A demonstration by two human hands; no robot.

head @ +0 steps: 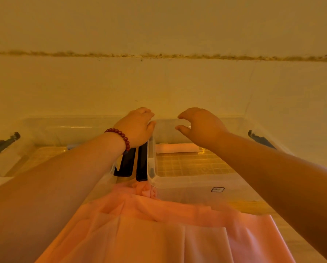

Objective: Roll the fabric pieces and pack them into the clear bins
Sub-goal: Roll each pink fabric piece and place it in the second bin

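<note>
Packing at an early stage. Two clear bins stand side by side against the wall: the left bin [63, 128] and the right bin [196, 180], with black latch handles [127, 165] between them.

One rolled fabric piece [176, 148], pale pink, lies along the far end of the right bin's floor. What the left bin holds cannot be told, since a forearm covers much of it. A larger pink fabric [158, 234] lies spread and creased on the near side of the bins, not yet rolled.

The left hand [138, 128], with a bead bracelet [120, 135] at the wrist, reaches to the far corner where the bins meet. Its fingers curl out of sight, so whether it grips anything cannot be told. The right hand [200, 126] hovers above the right bin, thumb and forefinger loosely curled and apart, holding nothing.

By this showing, one roll is packed and at least one piece is left to roll.
</note>
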